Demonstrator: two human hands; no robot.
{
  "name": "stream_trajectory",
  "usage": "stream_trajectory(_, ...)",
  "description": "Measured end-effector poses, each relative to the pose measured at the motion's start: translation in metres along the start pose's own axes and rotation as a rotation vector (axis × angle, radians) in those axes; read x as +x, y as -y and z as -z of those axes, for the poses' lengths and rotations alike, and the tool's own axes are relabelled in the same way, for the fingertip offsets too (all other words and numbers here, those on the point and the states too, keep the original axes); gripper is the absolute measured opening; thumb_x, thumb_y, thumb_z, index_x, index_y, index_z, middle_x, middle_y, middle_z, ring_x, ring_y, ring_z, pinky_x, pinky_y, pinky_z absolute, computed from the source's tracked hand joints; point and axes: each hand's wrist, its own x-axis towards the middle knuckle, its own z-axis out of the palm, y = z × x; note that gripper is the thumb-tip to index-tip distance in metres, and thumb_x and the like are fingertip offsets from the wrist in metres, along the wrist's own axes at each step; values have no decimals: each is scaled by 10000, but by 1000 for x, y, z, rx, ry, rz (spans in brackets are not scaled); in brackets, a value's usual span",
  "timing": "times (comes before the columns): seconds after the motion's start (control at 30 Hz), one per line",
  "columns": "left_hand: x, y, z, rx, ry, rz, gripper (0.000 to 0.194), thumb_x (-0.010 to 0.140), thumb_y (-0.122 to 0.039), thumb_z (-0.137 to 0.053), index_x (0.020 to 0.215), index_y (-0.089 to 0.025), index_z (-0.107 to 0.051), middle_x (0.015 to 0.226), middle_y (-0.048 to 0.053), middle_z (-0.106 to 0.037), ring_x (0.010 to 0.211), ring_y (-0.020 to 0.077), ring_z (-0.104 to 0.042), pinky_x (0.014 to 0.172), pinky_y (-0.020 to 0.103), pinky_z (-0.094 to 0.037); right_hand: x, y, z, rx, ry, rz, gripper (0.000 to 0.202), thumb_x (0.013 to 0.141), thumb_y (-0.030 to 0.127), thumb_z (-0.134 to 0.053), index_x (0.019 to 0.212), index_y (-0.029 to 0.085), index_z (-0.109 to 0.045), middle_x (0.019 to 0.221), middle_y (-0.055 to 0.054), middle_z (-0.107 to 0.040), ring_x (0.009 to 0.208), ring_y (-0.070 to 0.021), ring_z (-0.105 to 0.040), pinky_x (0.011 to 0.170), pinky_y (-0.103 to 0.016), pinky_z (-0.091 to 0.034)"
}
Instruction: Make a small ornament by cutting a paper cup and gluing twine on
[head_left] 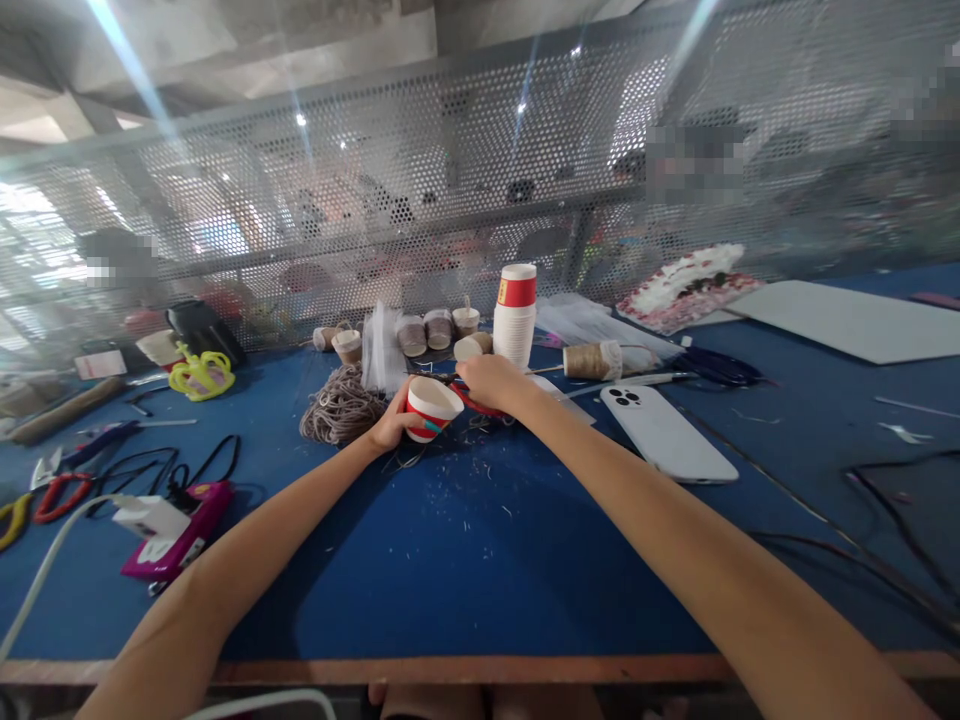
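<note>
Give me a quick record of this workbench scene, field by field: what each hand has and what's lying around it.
left hand: left hand grips a red-and-white paper cup, tilted on its side
right hand: right hand holds red-handled scissors at the cup's rim
surface: blue table, littered with small clippings
behind cup: bundle of twine, stack of paper cups
right of hands: white phone, face down
far left: pink device

I am watching through one head camera, looking forward and down along both forearms at the blue desk (480, 560). It is sitting close above the near edge, taking in the whole desk and facing a perforated screen (450, 180) behind it.
</note>
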Motion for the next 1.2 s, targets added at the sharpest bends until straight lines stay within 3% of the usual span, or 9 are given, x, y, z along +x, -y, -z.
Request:
stream_trajectory(0.17,2,2,1,17,-47,-31,579,476,-259,-745,1030,-180,-597,874,8,-689,832,220,-610,790,342,-465,1,-6,3,52,-116,-157,360,910,242,-463,1097,39,-693,971,-235,-717,866,-282,-678,652,-331,-412)
stream_trajectory(0.33,6,4,-1,23,-147,-88,679,463,-239,-836,1092,-195,-585,979,11,-667,968,230,-595,939,371,-432,-1,-11,9,96,-179,-264,408,952,269,-383,1074,34,-692,920,-225,-716,827,-253,-660,637,-323,-393)
stream_trajectory(0.47,8,6,-1,16,-233,-144,708,483,-252,-838,1144,-195,-591,1037,28,-671,1017,247,-599,989,403,-416,0,-14,12,165,-192,-269,467,972,348,-362,1028,34,-703,897,-222,-715,795,-240,-647,664,-328,-405)
stream_trajectory(0.7,9,8,4,-110,-168,-100,805,516,-273,-810,1268,-221,-528,992,36,-671,911,236,-638,856,401,-498,1,-17,11,353,-219,-252,494,946,472,-398,848,104,-713,798,-177,-704,723,-221,-628,652,-329,-394)
stream_trajectory(0.83,10,10,4,-29,-206,-124,851,489,-325,-867,1244,-225,-485,1028,41,-623,961,233,-603,910,414,-464,0,-14,13,359,-218,-218,446,913,494,-466,839,130,-713,788,-153,-710,741,-230,-638,640,-331,-382)
stream_trajectory(1.0,11,10,2,62,-267,-146,919,383,-311,-926,1168,-226,-456,1043,37,-561,983,231,-566,936,425,-440,-2,-13,13,334,-176,-239,382,879,475,-539,890,137,-716,826,-146,-723,801,-257,-660,661,-336,-419)
stream_trajectory(1.1,9,8,0,68,-295,-101,863,400,-343,-924,1120,-218,-464,1017,33,-557,945,227,-572,904,434,-457,1,-15,9,337,-174,-241,355,854,431,-599,1007,125,-694,974,-168,-727,897,-277,-664,725,-348,-453)
stream_trajectory(1.2,7,5,-2,52,-297,-96,768,422,-354,-913,1055,-203,-506,1006,39,-588,944,234,-585,898,432,-468,5,-17,5,466,-98,-201,292,917,368,-522,984,129,-675,956,-138,-731,862,-231,-670,738,-306,-460)
